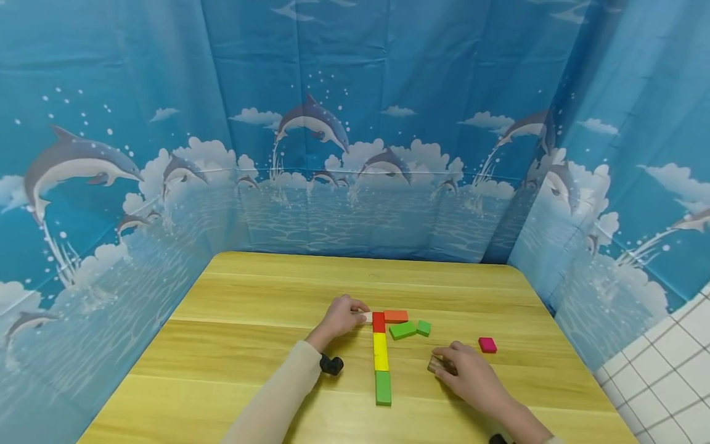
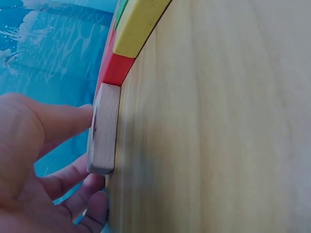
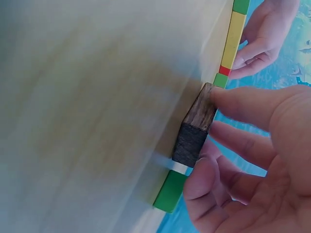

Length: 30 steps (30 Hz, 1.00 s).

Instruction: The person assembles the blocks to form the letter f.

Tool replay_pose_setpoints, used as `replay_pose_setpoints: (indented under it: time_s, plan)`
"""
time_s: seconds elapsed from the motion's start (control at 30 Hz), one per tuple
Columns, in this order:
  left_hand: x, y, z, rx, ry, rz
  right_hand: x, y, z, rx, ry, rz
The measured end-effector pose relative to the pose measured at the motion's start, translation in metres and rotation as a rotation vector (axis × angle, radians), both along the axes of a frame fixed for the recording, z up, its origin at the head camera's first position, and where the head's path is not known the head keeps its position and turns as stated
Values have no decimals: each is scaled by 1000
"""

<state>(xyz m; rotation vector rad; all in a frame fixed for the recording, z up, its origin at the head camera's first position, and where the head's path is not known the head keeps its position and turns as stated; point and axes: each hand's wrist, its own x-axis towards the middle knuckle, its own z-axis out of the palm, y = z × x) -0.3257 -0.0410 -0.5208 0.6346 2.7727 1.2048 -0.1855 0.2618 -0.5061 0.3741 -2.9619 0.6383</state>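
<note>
Several toy blocks lie on the table. A green block [image 1: 383, 388], a yellow block [image 1: 380, 351] and a red block [image 1: 378, 322] form a straight line. An orange block [image 1: 395, 317] touches the red block's right side. At its left side my left hand [image 1: 342, 317] holds a plain wooden block [image 2: 104, 128], thumb and fingers about it, its end against the red one in the left wrist view. To the right of the line my right hand [image 1: 468, 373] grips a dark brown wooden block [image 3: 198, 121] between thumb and fingers, low over the table.
Inside the line's right side lie a long green block [image 1: 402, 330] and a small green block [image 1: 424, 328]. A magenta block [image 1: 487, 345] sits beyond my right hand. The wooden table [image 1: 249, 277] ends at a blue dolphin-printed curtain [image 1: 355, 216].
</note>
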Motion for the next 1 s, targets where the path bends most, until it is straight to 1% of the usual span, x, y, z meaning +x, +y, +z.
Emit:
replay_pose_setpoints:
  time_s: [0.13, 0.27, 0.43, 0.53, 0.67, 0.8, 0.9, 1.0]
  plan:
    - [3, -4, 0, -20, 32, -4, -3, -2, 1, 10, -22, 10]
    - [10, -7, 4, -52, 61, -6, -4, -2, 2, 7, -23, 17]
    - [23, -7, 12, -101, 97, -23, -7, -3, 4, 17, -14, 18]
    - [35, -6, 18, -152, 126, -40, -7, -5, 4, -1, -21, 12]
    - [46, -2, 19, -254, 164, -74, -6, -5, 3, -37, -28, 4]
    - [52, -1, 15, -348, 186, -127, -4, -5, 2, -69, -20, 11]
    - [57, -2, 14, -398, 169, -168, -2, -5, 2, -94, -25, 27]
    - [62, -3, 13, -439, 135, -207, -1, -6, 1, -106, -30, 55]
